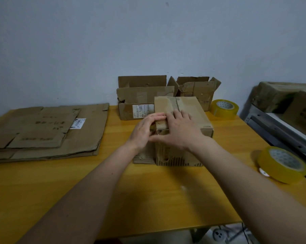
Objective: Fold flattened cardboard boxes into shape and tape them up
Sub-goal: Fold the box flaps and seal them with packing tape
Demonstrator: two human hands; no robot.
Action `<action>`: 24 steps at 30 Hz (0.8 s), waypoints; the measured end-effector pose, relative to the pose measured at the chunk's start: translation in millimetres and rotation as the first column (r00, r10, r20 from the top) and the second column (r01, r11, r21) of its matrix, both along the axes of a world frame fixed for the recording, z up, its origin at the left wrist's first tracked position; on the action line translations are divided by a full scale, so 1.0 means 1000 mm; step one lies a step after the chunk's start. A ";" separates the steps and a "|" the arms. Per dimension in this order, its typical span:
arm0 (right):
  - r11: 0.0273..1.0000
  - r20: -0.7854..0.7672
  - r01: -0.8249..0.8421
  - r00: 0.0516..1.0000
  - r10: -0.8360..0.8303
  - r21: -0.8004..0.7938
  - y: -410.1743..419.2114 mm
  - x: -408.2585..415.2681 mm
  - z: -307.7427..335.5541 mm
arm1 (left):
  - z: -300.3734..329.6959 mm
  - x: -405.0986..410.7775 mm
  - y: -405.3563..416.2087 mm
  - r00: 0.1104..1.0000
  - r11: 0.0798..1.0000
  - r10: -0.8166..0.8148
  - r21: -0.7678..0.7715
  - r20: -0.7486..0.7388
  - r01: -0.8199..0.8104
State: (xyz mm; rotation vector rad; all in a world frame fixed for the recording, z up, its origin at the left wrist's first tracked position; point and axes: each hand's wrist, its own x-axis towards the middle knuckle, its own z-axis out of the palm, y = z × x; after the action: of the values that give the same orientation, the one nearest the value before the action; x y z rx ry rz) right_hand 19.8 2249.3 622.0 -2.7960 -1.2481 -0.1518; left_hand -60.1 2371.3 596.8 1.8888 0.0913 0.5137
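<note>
Taping step, by the look of it: the folded box point(182, 131) sits mid-surface point(148, 194), and both hands work its top seam. The left hand point(145, 129) presses flat-fingered on the near-left edge; the right hand point(180, 131) lies spread across the flaps, holding nothing. Next, likely smoothing the strip down, or reaching right for the near tape roll point(282, 164).

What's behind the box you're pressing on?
Behind the box under both hands stand two open-topped cartons, with a tape roll at the right. The box hides their lower right parts.
</note>
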 end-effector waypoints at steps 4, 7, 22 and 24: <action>0.994 0.110 -0.026 0.994 0.014 0.107 -0.003 0.008 -0.004 | -0.001 0.002 0.001 1.000 0.999 -0.020 -0.037 -0.011 0.019; 0.989 0.156 -0.045 0.988 0.023 0.138 -0.007 0.015 -0.004 | 0.001 0.005 0.000 1.000 0.999 -0.014 -0.037 -0.022 0.013; 0.437 -0.221 0.097 0.944 0.243 0.894 -0.059 0.065 -0.045 | -0.032 0.054 -0.044 0.745 0.817 0.472 0.085 0.471 -0.571; 0.343 -0.193 0.098 0.948 0.252 0.934 -0.054 0.066 -0.053 | -0.035 0.059 -0.046 0.701 0.802 0.519 0.005 0.489 -0.597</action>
State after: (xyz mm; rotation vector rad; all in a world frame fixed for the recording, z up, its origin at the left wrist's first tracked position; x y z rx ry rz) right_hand 85.9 2195.4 569.0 -1.6127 -0.7763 -0.3003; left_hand -1.2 2324.8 561.3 1.8225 0.3245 1.4338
